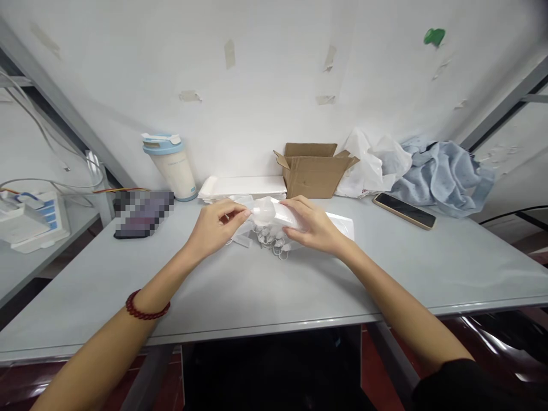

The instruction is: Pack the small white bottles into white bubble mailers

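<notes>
Two hands in view, both the person's own. One clear plastic bag (pixel 274 212) held mid-worktop, between the hands. Left hand (pixel 216 225) pinches the bag's left end with thumb and fingers closed on it; right hand (pixel 310 225) wraps the bag's right part from above, fingers curled on it. The bag is lifted just above a small heap of white ring-shaped parts (pixel 270 240), count not readable, lying right below the hands. One red bead bracelet (pixel 145 308) on the left wrist. On the grey worktop (pixel 257 291), far side: one tumbler (pixel 170 165) with blue lid at left, one white foam tray (pixel 244 187), one open cardboard box (pixel 314 168), one white bag (pixel 368 162), one blue cloth (pixel 443 174) far right. One phone (pixel 405 210) right of the hands, well apart.
</notes>
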Available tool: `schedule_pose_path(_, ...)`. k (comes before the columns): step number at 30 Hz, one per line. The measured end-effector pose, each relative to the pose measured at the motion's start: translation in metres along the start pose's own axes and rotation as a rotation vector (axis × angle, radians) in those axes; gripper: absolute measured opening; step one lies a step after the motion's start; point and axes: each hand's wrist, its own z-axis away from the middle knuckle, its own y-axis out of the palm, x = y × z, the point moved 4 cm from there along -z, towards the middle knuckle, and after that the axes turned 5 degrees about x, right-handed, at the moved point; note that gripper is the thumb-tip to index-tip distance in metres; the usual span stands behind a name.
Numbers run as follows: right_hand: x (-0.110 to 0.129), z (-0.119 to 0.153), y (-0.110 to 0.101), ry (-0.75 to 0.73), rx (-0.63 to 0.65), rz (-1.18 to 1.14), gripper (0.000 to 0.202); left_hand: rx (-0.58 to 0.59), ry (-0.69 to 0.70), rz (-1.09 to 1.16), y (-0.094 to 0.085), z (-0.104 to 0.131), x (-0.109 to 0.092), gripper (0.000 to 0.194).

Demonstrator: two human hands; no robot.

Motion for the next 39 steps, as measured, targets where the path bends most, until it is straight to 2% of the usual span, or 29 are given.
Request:
schedule_pose_path(2,0.0,0.0,0.0,-0.001,0.0,0.005,0.047,-0.061,-0.003,0.011,-0.006,0.001,-0.001,0.022)
schedule_pose_path(6,-0.005,0.0,-0.003,0.039,-0.026,0.014,0.047,-0.255,-0.071,0.042,-0.025,0.004,0.002,0.022)
schedule_pose_path(8,-0.007,0.0,-0.004,0.045,-0.037,0.01,0.046,-0.285,-0.077,0.038,-0.029,0.003,0.004,0.021)
schedule_pose_path(11,-0.005,0.0,-0.004,0.04,-0.033,-0.002,0.046,-0.23,-0.077,0.015,-0.025,0.001,0.005,0.02)
schedule_pose_path(17,0.006,0.0,0.004,-0.037,-0.018,-0.044,0.046,0.067,-0.016,0.078,0.008,0.002,-0.001,0.021)
schedule_pose_path(20,0.01,0.001,0.01,-0.062,0.012,-0.029,0.048,0.138,-0.053,0.151,0.02,0.006,-0.001,0.021)
schedule_pose_path(23,0.01,0.001,0.011,-0.063,0.021,-0.021,0.049,0.099,-0.108,0.2,0.018,0.007,0.0,0.022)
schedule_pose_path(26,0.005,0.0,0.003,-0.018,-0.023,-0.007,0.046,-0.028,-0.147,0.099,0.0,0.003,0.002,0.027)
schedule_pose_path(28,-0.001,0.0,-0.005,0.035,-0.073,0.013,0.044,-0.039,-0.181,-0.006,-0.014,-0.002,0.007,0.029)
schedule_pose_path(30,-0.007,-0.001,-0.012,0.087,-0.115,0.034,0.042,0.07,-0.233,-0.106,-0.022,-0.006,0.016,0.025)
schedule_pose_path(33,-0.013,-0.001,-0.017,0.125,-0.146,0.056,0.04,0.314,-0.322,-0.24,-0.027,-0.008,0.032,0.023)
schedule_pose_path(35,-0.014,-0.001,-0.017,0.125,-0.149,0.064,0.041,0.432,-0.377,-0.31,-0.025,-0.007,0.043,0.022)
schedule_pose_path(39,-0.013,0.0,-0.013,0.109,-0.128,0.071,0.041,0.585,-0.43,-0.339,-0.015,-0.002,0.053,0.028)
